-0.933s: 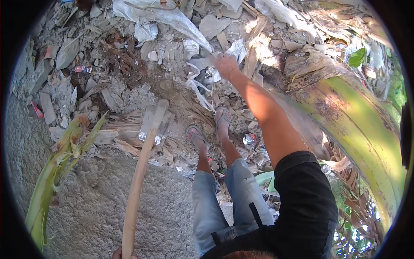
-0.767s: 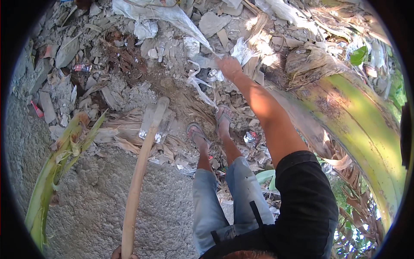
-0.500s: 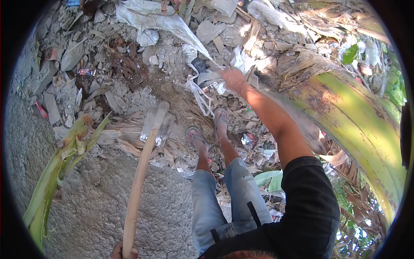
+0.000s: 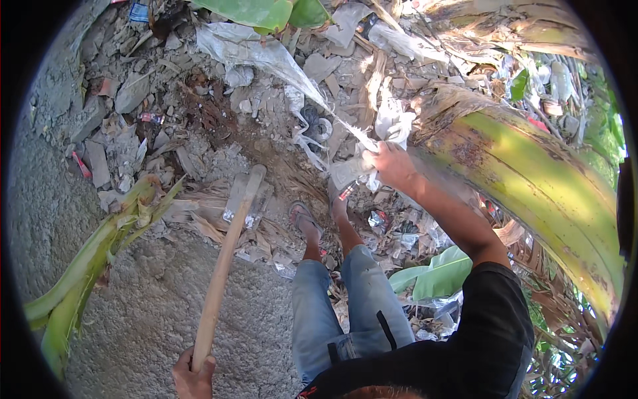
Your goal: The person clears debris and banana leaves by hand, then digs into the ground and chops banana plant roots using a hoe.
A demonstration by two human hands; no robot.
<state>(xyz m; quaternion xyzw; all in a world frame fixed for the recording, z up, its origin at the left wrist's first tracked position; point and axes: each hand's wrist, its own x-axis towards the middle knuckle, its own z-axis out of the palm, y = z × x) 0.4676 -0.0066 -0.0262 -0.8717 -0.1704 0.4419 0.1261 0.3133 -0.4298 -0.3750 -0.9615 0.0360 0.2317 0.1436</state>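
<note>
My left hand [image 4: 193, 376] is wrapped round the lower end of a hoe's [image 4: 222, 279] wooden handle. The hoe slants away from me, its flat grey blade resting among dry leaves and rubble. Off to the right, my right hand [image 4: 393, 166] grips the twisted, frayed end of a torn white plastic sack [image 4: 266, 56]. The sack stretches taut from the debris at the far side. A pale, dusty scrap [image 4: 349, 174] hangs beside the gripping fingers, over my right foot; whether it is joined to the sack I cannot tell.
A thick banana stem [image 4: 531, 186] lies along the right side. On the left, a cut green stalk [image 4: 100, 266] rests over a rough concrete surface [image 4: 153, 312]. Stones, plastic litter and dry leaves surround my sandalled feet [image 4: 304, 219]. A green leaf [image 4: 249, 13] shows at the top.
My right hand has drawn the sack's twisted end nearer and to the right, and a pale scrap now hangs by it. My left hand shows more fully, still on the hoe.
</note>
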